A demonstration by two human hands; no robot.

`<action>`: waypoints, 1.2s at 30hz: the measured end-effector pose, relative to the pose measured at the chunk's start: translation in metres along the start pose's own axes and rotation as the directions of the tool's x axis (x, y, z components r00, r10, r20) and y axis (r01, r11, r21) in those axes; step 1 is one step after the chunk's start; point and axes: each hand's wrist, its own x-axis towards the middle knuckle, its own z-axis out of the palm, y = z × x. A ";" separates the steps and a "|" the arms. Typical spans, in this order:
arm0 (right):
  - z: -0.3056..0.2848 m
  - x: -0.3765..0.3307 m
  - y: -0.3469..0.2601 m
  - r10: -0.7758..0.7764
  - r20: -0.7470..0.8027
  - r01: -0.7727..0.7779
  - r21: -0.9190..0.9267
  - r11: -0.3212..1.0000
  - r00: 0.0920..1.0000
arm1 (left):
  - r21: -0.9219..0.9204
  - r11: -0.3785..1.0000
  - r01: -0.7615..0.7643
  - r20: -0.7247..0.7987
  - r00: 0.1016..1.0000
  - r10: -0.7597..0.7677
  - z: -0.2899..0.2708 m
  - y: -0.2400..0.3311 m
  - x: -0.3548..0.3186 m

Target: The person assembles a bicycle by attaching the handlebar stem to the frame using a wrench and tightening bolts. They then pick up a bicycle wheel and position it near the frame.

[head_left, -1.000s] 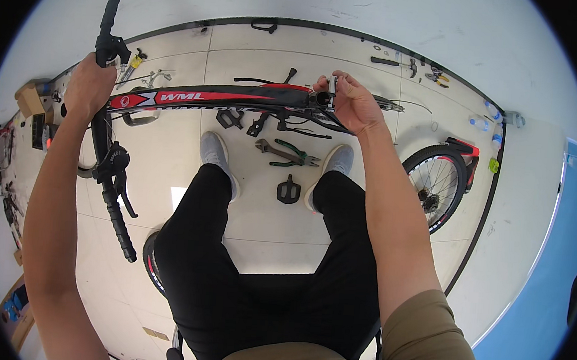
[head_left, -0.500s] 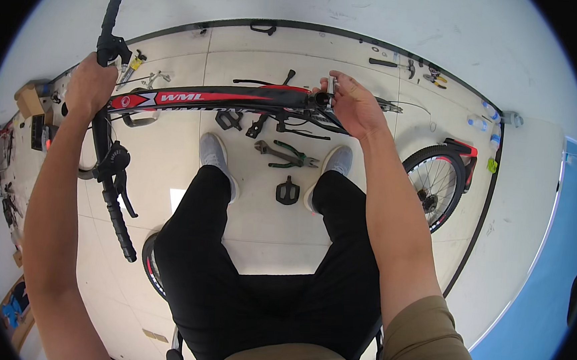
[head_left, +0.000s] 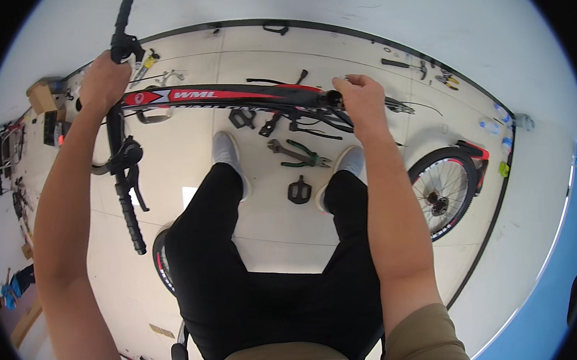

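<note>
A black and red bicycle frame [head_left: 241, 96] lies level across in front of me, its black drop-style handlebar [head_left: 124, 162] at the left end. My left hand [head_left: 107, 82] is closed around the handlebar near the front end of the frame. At the frame's right end is the dark round mouth of the seat tube [head_left: 334, 99]. Right beside that opening, my right hand [head_left: 363, 103] is closed in a pinch with its knuckles turned up. What its fingertips hold is hidden.
Between my feet lie pliers with green handles [head_left: 300, 155], an adjustable wrench [head_left: 277, 147] and a black pedal [head_left: 299, 191]. A wheel [head_left: 440, 190] rests on the floor at right. A hammer [head_left: 407, 66] lies by the far wall, and an open cardboard box [head_left: 43, 96] stands at left.
My right hand has turned over and closed; its palm and a silver lever-like part at the seat tube were visible before. My left hand keeps its grip. The whole view has shifted slightly.
</note>
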 end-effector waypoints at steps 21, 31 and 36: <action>0.005 0.014 -0.009 -0.257 0.018 0.233 -0.493 0.839 0.966 | -0.037 0.995 0.098 0.094 0.991 -0.094 -0.016 0.011 -0.014; 0.008 0.009 -0.017 -0.040 0.006 0.041 -0.189 0.981 0.999 | -0.070 0.996 0.050 0.037 0.998 -0.047 -0.007 0.003 -0.011; 0.001 0.014 -0.014 0.053 0.241 -0.137 0.346 0.928 0.969 | -0.022 0.997 0.075 0.113 0.991 -0.072 -0.016 0.011 -0.013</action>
